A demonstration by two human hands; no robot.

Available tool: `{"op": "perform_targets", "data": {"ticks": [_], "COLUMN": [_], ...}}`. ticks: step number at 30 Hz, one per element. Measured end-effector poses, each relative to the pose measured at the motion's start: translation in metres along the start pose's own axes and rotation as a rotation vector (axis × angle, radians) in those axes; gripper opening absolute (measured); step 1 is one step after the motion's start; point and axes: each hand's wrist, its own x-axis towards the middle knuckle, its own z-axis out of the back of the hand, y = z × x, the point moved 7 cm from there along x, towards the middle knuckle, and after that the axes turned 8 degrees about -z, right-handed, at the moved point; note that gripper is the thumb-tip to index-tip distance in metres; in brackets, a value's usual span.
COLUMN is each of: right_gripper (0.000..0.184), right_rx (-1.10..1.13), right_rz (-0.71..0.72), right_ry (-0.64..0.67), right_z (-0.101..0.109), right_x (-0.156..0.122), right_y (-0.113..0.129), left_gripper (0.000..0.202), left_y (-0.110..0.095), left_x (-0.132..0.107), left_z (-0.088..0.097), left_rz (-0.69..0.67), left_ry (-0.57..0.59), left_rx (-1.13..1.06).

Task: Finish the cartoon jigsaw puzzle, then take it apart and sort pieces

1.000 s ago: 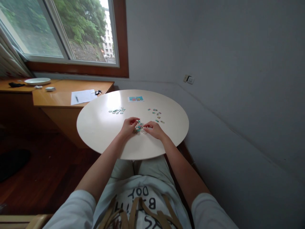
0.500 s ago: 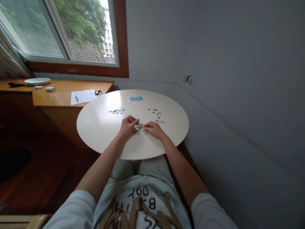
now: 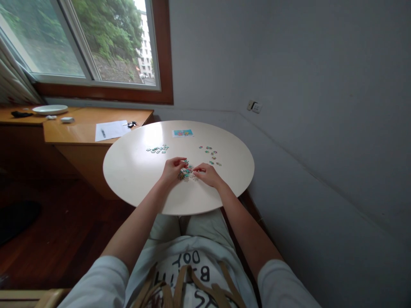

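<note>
A pile of small, colourful jigsaw puzzle pieces lies on the round white table between my hands. At its left edge, my left hand is closed in a pinch on a jigsaw puzzle piece. My right hand reaches in from the other side, thumb and fingertips pinched together at the pile. Whatever sits between those right fingertips is too small to make out. Farther back on the left is a cluster of greenish pieces; several pieces are scattered at the right.
A small picture card lies at the table's far side. Left of the table, a wooden desk bears a paper sheet with a pen, keys, a small white box and a white plate. A wall stands close on the right.
The fingers of my left hand have lowered and flattened slightly over the piece by the pile. My right hand and the scattered pieces look the same.
</note>
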Motion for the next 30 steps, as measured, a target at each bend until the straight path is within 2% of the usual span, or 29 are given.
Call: {"op": "perform_targets", "data": {"ticks": [7,13,21,30], "right_gripper": [0.011,0.011,0.016,0.014], "right_rx": [-0.028,-0.148,-0.226,-0.204], "right_rz": [0.011,0.063,0.135,0.123], "right_ry": [-0.014,-0.091,-0.077,-0.070], "right_z": [0.000,0.005,0.003,0.004], "right_x": [0.001,0.000,-0.004,-0.004], "right_y": [0.001,0.010,0.019,0.020], "left_gripper": [0.041,0.032,0.028,0.029], "left_y": [0.008,0.015,0.010,0.006], "left_x": [0.000,-0.001,-0.002,-0.001], "left_z": [-0.002,-0.005,-0.007,-0.005], "left_rz": [0.017,0.015,-0.025,-0.046], "left_ry": [0.019,0.066,0.114,0.113], "left_rx": [-0.032,0.029,0.105,0.171]}}
